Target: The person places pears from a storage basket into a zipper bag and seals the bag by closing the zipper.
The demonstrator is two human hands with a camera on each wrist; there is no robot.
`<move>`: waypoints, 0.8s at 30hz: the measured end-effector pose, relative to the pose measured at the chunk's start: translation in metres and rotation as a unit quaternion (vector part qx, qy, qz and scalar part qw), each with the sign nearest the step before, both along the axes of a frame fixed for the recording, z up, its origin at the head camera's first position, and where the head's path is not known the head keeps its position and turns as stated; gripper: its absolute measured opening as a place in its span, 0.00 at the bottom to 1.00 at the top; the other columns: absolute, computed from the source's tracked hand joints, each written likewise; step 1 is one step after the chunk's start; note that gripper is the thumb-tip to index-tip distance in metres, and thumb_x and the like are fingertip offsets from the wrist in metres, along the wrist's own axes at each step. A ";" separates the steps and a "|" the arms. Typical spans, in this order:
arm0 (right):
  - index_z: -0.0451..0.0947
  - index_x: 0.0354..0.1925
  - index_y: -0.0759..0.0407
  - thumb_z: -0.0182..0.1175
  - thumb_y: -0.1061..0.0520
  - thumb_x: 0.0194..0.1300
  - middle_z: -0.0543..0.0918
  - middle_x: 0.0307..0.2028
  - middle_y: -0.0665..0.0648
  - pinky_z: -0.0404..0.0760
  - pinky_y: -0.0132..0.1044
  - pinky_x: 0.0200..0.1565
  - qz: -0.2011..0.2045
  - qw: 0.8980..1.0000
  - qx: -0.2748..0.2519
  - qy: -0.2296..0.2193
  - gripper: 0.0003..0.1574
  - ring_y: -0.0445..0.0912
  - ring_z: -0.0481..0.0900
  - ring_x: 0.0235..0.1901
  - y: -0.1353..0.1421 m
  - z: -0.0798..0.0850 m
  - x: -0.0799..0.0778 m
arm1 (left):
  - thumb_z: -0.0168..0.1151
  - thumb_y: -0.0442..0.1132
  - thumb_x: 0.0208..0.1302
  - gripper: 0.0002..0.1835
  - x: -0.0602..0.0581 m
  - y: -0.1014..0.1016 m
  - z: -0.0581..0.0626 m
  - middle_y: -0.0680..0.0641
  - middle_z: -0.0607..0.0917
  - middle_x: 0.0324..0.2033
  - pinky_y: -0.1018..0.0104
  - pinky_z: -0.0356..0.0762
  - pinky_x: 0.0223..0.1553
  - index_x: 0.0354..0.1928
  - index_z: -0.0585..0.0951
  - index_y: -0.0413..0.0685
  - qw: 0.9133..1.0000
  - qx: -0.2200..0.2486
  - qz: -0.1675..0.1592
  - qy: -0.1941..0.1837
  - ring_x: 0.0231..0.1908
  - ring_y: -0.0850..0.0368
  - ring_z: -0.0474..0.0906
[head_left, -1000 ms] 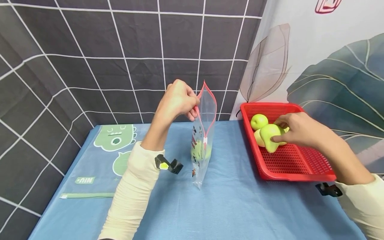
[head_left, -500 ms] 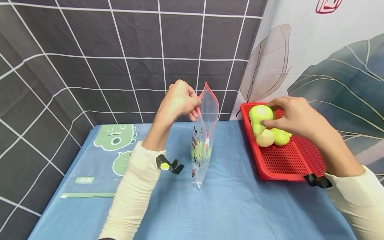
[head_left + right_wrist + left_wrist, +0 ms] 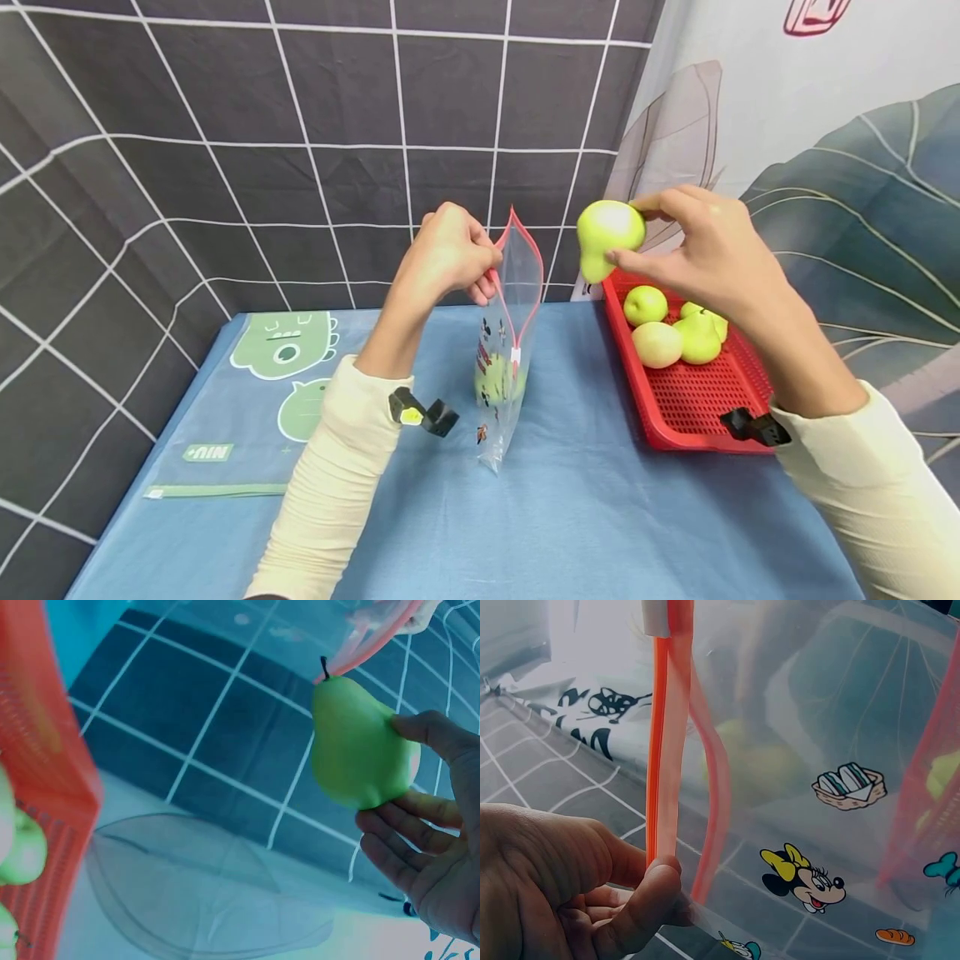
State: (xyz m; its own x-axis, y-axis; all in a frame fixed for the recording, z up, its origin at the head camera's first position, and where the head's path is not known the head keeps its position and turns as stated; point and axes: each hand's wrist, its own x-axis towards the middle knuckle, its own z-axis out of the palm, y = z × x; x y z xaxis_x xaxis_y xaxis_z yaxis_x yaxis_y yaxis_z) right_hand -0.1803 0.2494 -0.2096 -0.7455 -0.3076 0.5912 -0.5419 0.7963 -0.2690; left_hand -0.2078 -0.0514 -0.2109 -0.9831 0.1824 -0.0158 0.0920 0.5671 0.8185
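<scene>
My left hand point(image 3: 450, 254) pinches the red zip edge of a clear zip bag point(image 3: 504, 333), holding it upright with its mouth parted. Cartoon figures are printed on the bag point(image 3: 802, 825), and green fruit point(image 3: 498, 379) shows through its side. In my right hand point(image 3: 705, 242) a green pear point(image 3: 609, 233) is gripped between thumb and fingers, raised at the left of the red basket point(image 3: 652, 417). The right wrist view shows the pear point(image 3: 360, 742) stem end toward the bag, thumb on one side and fingers at its base.
Several pears and other green fruit point(image 3: 697, 337) lie in the basket's far left part. A flat bag with green cartoon prints point(image 3: 288, 350) lies on the blue tablecloth point(image 3: 465, 533) at the left. A dark grid-patterned cloth point(image 3: 330, 100) hangs behind the table.
My right hand has lifted the pear out of the basket and carried it up and left toward the bag. The left hand and the bag have stayed nearly still.
</scene>
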 end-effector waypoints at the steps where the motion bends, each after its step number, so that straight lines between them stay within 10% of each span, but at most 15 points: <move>1: 0.90 0.57 0.58 0.85 0.53 0.59 0.92 0.49 0.62 0.76 0.43 0.54 0.002 1.000 -0.005 0.010 0.29 0.57 0.88 0.53 -0.004 0.001 0.001 | 0.63 0.28 0.76 0.13 0.000 0.000 0.000 0.42 0.92 0.21 0.63 0.92 0.30 0.34 0.93 0.34 1.000 0.000 -0.001 0.001 0.17 0.55 0.90; 10: 0.89 0.58 0.64 0.85 0.56 0.59 0.92 0.50 0.65 0.68 0.24 0.51 0.025 0.995 -0.051 0.085 0.31 0.56 0.87 0.50 -0.027 0.014 0.001 | 0.64 0.29 0.76 0.14 0.001 0.000 0.000 0.42 0.92 0.21 0.59 0.94 0.34 0.31 0.92 0.38 1.000 -0.003 -0.002 0.000 0.17 0.55 0.90; 24: 0.88 0.59 0.68 0.84 0.57 0.61 0.92 0.51 0.67 0.70 0.24 0.51 0.075 0.987 -0.067 0.124 0.31 0.55 0.86 0.49 -0.052 0.014 0.000 | 0.63 0.29 0.77 0.16 0.000 0.001 0.001 0.42 0.91 0.19 0.61 0.93 0.33 0.28 0.92 0.39 1.000 -0.009 -0.004 0.006 0.18 0.53 0.91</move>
State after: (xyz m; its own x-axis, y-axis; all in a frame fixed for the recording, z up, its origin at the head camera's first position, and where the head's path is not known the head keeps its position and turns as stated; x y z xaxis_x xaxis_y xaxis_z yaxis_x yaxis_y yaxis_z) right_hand -0.1804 0.1976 -0.1960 -0.5242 -0.3101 0.7931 -0.7140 0.6676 -0.2108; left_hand -0.2073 -0.0503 -0.2099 -0.9816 0.1909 -0.0082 0.1063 0.5815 0.8065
